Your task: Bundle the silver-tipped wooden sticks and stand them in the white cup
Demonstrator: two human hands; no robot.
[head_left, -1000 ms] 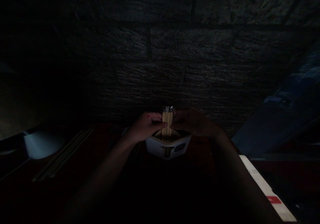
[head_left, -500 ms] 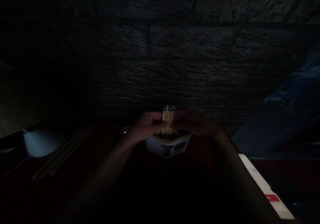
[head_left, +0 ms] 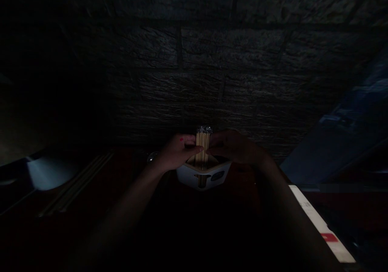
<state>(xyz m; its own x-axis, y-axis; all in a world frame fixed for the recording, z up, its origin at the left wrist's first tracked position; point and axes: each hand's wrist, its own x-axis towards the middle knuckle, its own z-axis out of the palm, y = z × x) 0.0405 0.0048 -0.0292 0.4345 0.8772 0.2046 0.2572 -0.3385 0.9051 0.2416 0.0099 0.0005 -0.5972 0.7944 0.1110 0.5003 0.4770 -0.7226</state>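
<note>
Two hands, my left hand (head_left: 177, 154) and right hand (head_left: 235, 146), pinch a bundle of sticks (head_left: 202, 146) upright between them at scene centre. I judge that uneven finger pressure could let sticks slip and fan out. The pale container (head_left: 186, 176) surrounds their lower ends, visible through its near-side cutout; I cannot tell what else it contains.

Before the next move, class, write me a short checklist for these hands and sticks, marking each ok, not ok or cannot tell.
1. Left hand on the bundle of sticks: ok.
2. Right hand at the bundle's other side: ok.
3. Bundle roughly upright: ok.
4. Lower ends inside the white container: ok, seen through its front cutout.
5. Container's floor visible: cannot tell, too dark.
6. Lighting: not ok, very dim.
</note>
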